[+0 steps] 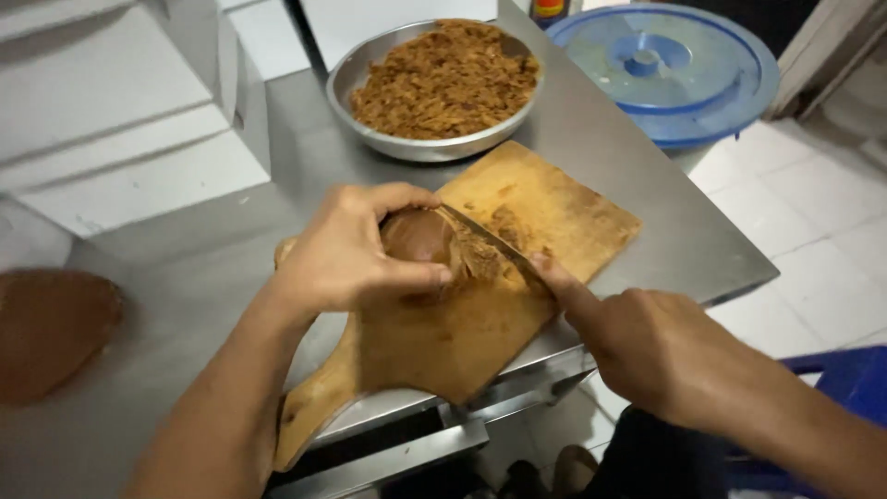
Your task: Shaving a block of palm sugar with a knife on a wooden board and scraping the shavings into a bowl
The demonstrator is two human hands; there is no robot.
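Stainless-steel tabletop [185,277] carries a worn wooden cutting board with handle [545,208] lying diagonally near the front edge. Left hand [346,254] is closed in a grip around a rounded brown block [418,237] resting on the board. Right hand [661,346] holds a steel-bladed knife [490,242], index finger extended along the blade, which is pressed against the block; brown shavings lie beside the cut. Behind the board stands a round metal bowl [370,69] filled with brown shavings. A blue plastic lid [730,83] sits beyond the tabletop edge
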